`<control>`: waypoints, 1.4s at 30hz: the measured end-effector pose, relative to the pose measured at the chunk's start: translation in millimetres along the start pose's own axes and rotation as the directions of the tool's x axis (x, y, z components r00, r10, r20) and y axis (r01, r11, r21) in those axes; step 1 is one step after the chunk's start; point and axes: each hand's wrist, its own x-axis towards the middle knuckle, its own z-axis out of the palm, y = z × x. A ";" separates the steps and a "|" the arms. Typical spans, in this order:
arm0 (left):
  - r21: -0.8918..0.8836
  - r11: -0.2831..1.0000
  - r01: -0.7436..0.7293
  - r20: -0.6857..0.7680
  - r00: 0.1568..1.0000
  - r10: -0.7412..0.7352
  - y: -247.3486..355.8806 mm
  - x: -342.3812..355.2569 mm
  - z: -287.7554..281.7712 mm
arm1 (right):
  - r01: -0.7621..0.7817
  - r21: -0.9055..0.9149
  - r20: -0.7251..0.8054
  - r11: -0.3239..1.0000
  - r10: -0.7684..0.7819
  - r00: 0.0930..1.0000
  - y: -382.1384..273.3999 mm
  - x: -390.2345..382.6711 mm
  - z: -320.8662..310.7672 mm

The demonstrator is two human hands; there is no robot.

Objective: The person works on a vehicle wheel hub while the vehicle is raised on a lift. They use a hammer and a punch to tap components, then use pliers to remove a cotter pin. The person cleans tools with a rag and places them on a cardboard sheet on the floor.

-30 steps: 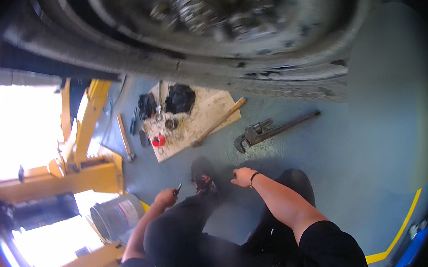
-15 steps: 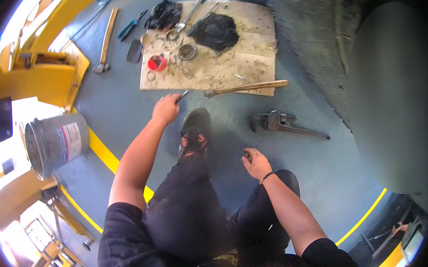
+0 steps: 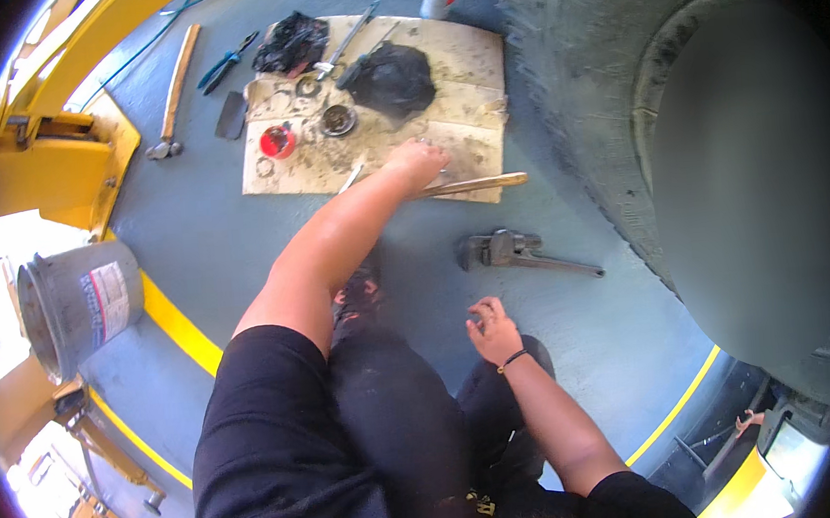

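My left hand reaches down over the front of the stained cardboard sheet. Its fingers are curled, and whatever they grip is hidden. Just in front of it lies a tool with a long wooden handle, its head end behind my forearm. A slim pale tool rests at the cardboard's front edge, left of my wrist. Above my right knee, my right hand hangs in the air with fingers loosely apart, holding nothing. A pipe wrench lies on the floor ahead of it.
On the cardboard are a red cup, a round dark tin and black plastic bags. A hammer and blue-handled pliers lie left. A grey bucket stands left; a large tire rises right.
My left hand has moved right and forward onto the cardboard. The slim tool it held lies at the cardboard's edge. My right hand stays near my knee, its fingers spread a little more.
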 end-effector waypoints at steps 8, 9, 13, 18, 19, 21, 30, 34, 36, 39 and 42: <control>-0.314 0.947 0.073 -0.151 0.980 -0.126 -1.8 10.9 17.3 | 0.104 -0.025 -0.079 0.994 -0.105 0.991 -6.6 -30.7 -29.6; -0.362 0.924 0.125 -0.255 0.940 -0.228 -5.9 2.9 20.4 | 0.117 -0.005 -0.102 0.993 -0.117 0.988 -5.8 -34.7 -36.5; -0.624 0.772 -0.123 -0.411 0.892 -0.190 80.1 -42.7 -125.5 | 0.040 0.138 -0.267 0.990 -0.002 0.964 19.4 -63.0 -47.9; -0.306 0.742 -0.597 -0.742 0.638 0.207 177.0 -63.9 -287.5 | -0.091 0.411 -0.261 0.907 0.213 0.942 35.0 -59.5 -32.9; -0.256 0.729 -0.635 -0.751 0.605 0.263 190.1 -61.2 -313.4 | -0.103 0.429 -0.246 0.897 0.226 0.943 34.7 -56.5 -30.1; -0.098 0.666 -0.740 -0.850 0.410 0.331 214.9 -44.3 -356.2 | -0.116 0.344 -0.228 0.932 0.203 0.952 38.9 -48.1 -22.8; -0.319 0.678 -0.662 -0.875 0.480 0.058 282.1 4.8 -394.2 | -0.143 0.199 -0.148 0.970 0.173 0.974 52.7 -38.7 -6.4; -0.285 0.736 -0.614 -0.897 0.441 0.021 284.2 13.7 -392.0 | -0.223 0.230 -0.063 0.947 0.243 0.968 50.5 -37.7 -13.4; -0.267 0.779 -0.567 -0.900 0.437 0.010 285.5 12.3 -391.6 | -0.234 0.235 -0.048 0.944 0.251 0.967 48.3 -37.3 -18.3; -0.243 0.844 -0.478 -0.878 0.478 0.018 291.2 7.7 -394.5 | -0.233 0.261 -0.052 0.937 0.255 0.966 51.7 -37.5 -16.9; -0.210 0.873 -0.440 -0.847 0.528 0.062 292.4 4.3 -398.3 | -0.242 0.266 -0.041 0.933 0.262 0.964 51.5 -37.2 -16.6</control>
